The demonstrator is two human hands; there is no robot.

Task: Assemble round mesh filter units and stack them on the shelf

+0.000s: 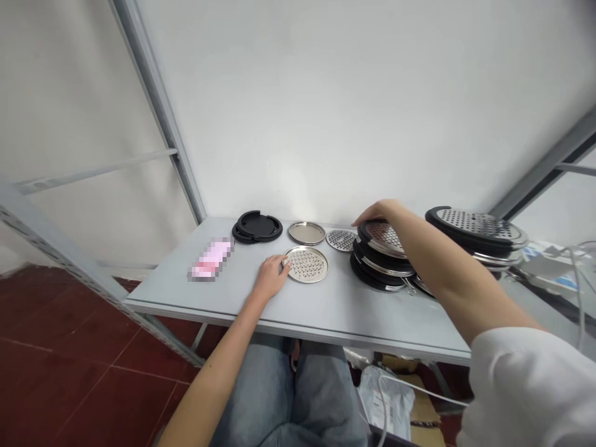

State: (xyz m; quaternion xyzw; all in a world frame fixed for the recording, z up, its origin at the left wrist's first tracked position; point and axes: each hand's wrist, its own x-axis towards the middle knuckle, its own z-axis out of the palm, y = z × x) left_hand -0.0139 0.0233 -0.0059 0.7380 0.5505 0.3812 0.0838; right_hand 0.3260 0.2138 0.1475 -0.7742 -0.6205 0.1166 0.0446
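My left hand [271, 277] rests on the table with thumb and fingers closed on the left rim of a round metal grater disc [306, 265], which lies flat, its raised teeth showing. My right hand [378, 211] reaches over the back of a stack of round black-and-metal graters [382, 264]. Its visible fingers stretch out to the left, near a flat disc with larger holes [341, 240]; the other fingers are partly hidden by the hand and stack. Behind the grater disc lies a plain shallow metal disc [307, 233].
Black round plastic frames [257, 226] lie at the back left. A blurred pink object [212, 258] is left of my left hand. Another grater stack [477, 231] stands at the right, beside cables and packets. Metal posts [156, 105] and a white wall border the table.
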